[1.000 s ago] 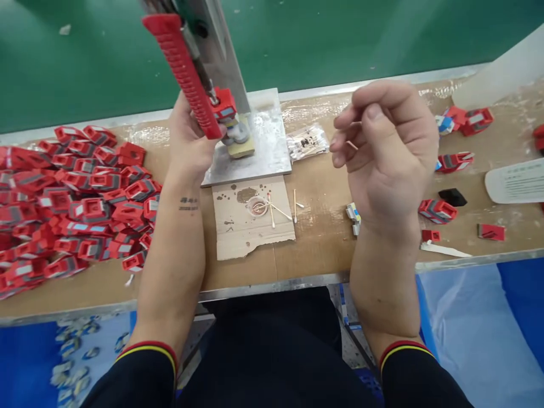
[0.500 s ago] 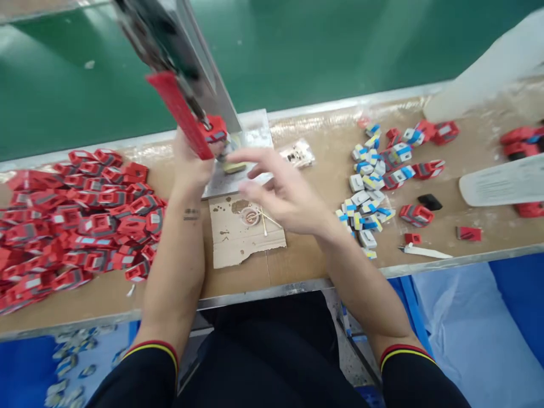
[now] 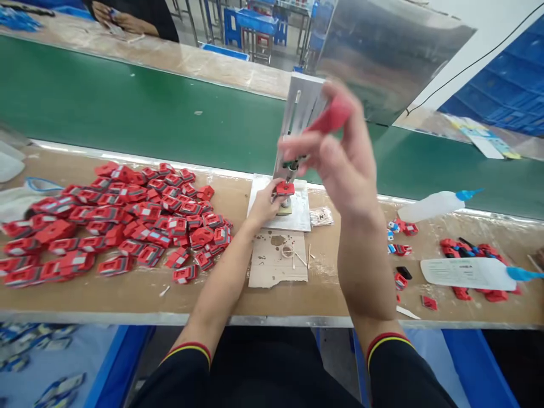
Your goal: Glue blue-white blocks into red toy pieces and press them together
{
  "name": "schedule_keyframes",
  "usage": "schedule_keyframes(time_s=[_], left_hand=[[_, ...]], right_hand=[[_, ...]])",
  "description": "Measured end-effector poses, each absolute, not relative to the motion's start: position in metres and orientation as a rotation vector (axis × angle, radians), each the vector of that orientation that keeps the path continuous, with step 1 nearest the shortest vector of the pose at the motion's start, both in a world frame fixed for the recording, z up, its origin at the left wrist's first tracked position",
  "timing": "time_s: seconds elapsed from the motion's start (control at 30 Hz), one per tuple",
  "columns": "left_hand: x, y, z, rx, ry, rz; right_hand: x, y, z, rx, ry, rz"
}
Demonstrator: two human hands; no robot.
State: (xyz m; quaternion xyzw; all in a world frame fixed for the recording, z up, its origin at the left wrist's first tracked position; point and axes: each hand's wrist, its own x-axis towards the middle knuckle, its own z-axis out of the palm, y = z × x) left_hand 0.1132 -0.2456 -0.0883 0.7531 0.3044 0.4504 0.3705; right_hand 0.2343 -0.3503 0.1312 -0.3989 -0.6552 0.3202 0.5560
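My left hand (image 3: 264, 204) pinches a small red toy car shell (image 3: 284, 188) at the foot of an upright metal press (image 3: 293, 122). The shell sits under the press's plunger (image 3: 292, 168), above a yellowish block (image 3: 284, 210) on a pale metal base plate (image 3: 300, 215). Whether plunger and shell touch, I cannot tell. Raised in front of the press, my right hand (image 3: 346, 158) is closed around the red lever handle (image 3: 334, 116). Motion blurs its fingers, and its forearm hides part of the bench.
Red car shells (image 3: 127, 209) lie heaped on the left. Stained cardboard (image 3: 272, 266) with cotton swabs and a small bag of parts (image 3: 322, 216) lie near the plate. White bottles (image 3: 463, 273) and red toy cars are at right. Beyond the green belt (image 3: 170, 113) is another person's hand (image 3: 127, 22).
My right hand has risen from beside the red shell to the lever handle. My left hand stays at the shell under the plunger. The view has tilted up and shifted.
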Motion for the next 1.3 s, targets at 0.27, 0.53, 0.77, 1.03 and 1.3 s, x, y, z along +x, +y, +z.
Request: schedule_keyframes(time_s=[0.27, 0.53, 0.77, 1.03, 1.3], left_hand=[[0.113, -0.252, -0.078, 1.826, 0.789, 1.054], [0.112, -0.257, -0.068, 1.821, 0.783, 1.027], [0.112, -0.260, -0.065, 1.841, 0.795, 1.009], [0.114, -0.260, -0.065, 1.820, 0.791, 1.025], [0.115, -0.259, -0.068, 1.833, 0.788, 1.032]], right_hand=[[0.253, -0.310, 0.131, -0.991, -1.349, 0.331], [0.276, -0.332, 0.017, -1.626, -1.506, 0.378], [0.263, -0.311, 0.003, -1.629, -1.481, 0.386], [0.255, -0.310, 0.000, -1.657, -1.306, 0.359], [0.271, -0.331, 0.017, -1.642, -1.429, 0.283]])
